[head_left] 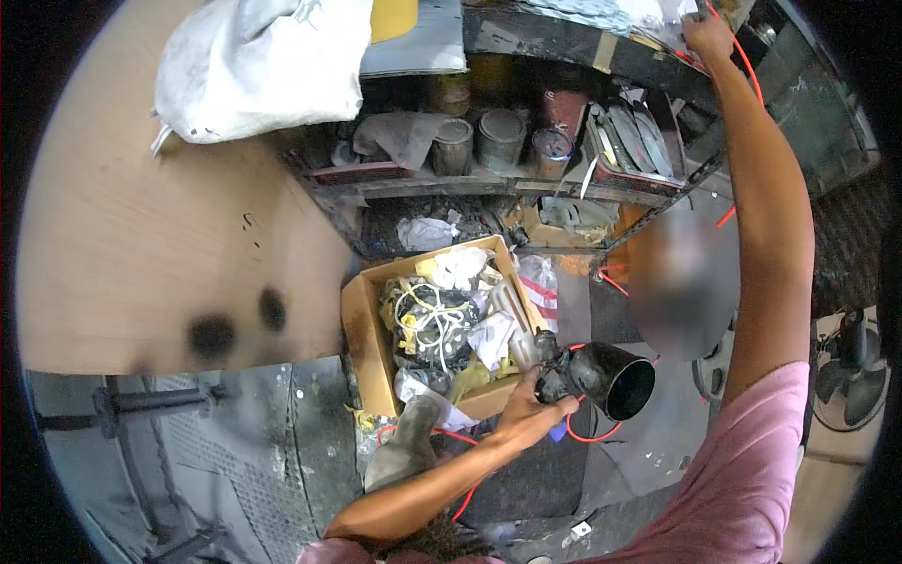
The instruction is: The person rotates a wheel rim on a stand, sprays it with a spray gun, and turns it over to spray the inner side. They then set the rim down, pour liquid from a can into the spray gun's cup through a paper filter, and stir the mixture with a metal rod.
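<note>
Pink sleeve (752,451) closest to camera, its arm stretched past the right side of the cardboard box (368,338). Status, as far as I can judge:

- Done: black cup tool (592,368) picked up, looks like a spray gun. It sits just off the box's near right corner, cup mouth open and tipped toward the camera side.
- Left hand (534,415): fingers wrapped round the tool's body, firm hold.
- Right hand (709,39): up at the shelf (564,47) beyond the box, fingers bent by its top edge, red hose (745,56) right beside. Can't tell if it's gripping anything.
- Open: no lid on the cup. Inside is dark, so fill level unknown. More red hose loops below the tool, but can't confirm it's connected.
- Around: box full of crumpled waste (493,338); cans (501,138) on the shelf behind it.

My read: tool in hand, reach at the shelf unfinished. No finished result visible, so can't call how much remains overall.
</note>
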### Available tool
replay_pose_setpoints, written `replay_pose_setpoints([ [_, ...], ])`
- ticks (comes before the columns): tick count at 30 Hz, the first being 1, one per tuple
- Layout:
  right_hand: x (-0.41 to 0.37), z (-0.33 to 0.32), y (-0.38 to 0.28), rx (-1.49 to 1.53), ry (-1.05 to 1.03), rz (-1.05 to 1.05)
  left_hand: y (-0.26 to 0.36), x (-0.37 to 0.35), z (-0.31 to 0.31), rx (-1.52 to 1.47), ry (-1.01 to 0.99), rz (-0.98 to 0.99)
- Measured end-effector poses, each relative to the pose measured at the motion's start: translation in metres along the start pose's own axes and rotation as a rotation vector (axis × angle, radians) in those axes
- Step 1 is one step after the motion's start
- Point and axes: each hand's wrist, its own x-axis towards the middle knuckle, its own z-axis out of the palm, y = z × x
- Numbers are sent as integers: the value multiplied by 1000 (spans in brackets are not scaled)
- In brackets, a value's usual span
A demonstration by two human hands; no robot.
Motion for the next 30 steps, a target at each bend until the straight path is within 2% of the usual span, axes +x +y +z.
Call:
replay_pose_setpoints([
  [1, 2, -6, 9, -4, -4, 4, -5, 0, -2, 40, 9, 12],
  [2, 25, 4, 37, 479, 141, -64, -8, 0, 0, 42, 2, 9],
  [3, 14, -23, 38, 961, 287, -135, -10, 0, 2, 69, 15, -9],
  [4, 2, -43, 30, 665, 479, -80, -11, -1, 5, 97, 26, -28],
  [5, -39, -97, 0, 366, 654, 31, -6, -2, 8, 99, 11, -32],
  [6, -26, -102, 12, 424, 767, 40, 1, -2, 11, 87, -13, -89],
  [7, -35, -121, 20, 406, 770, 39, 6, -3, 15, 75, -38, -147],
  [9, -94, -178, 26, 679, 541, -203, -3, 0, 26, -90, -31, -110],
  [10, -137, -210, 24, 673, 482, -241, -3, 2, 31, -64, -30, -123],
  [11, -183, -237, 31, 774, 309, -302, -3, 5, 35, -39, -28, -133],
  [12, -204, -226, 70, 857, 254, -475, -1, 6, 36, -55, -75, -149],
  [13, -269, -266, 65, 711, 143, -412, -3, 7, 44, -84, -13, -162],
  [14, -313, -286, 78, 639, 59, -346, -14, 14, 46, -102, -34, -158],
  [15, -351, -308, 86, 604, 166, -521, -24, 18, 46, -119, -58, -159],
  [16, -387, -325, 97, 681, 39, -470, -20, 17, 46, -138, -108, -153],
  [17, -416, -343, 111, 597, 5, -518, -8, 8, 52, -152, -83, -147],
  [19, -465, -366, 132, 622, -56, -474, -13, 4, 60, -211, -115, -99],
  [21, -504, -380, 145, 627, -172, -510, -30, 8, 59, -145, -189, -96],
  [23, -535, -388, 158, 454, -375, -568, -54, 11, 63, -189, -178, -138],
  [24, -547, -386, 162, 443, -373, -547, -45, -1, 75, -235, -183, -72],
  [26, -565, -381, 171, 356, -535, -486, -43, -9, 84, -160, -224, -71],
  [30, -584, -395, 186, 332, -604, -370, -43, -21, 103, -69, -259, -94],
])
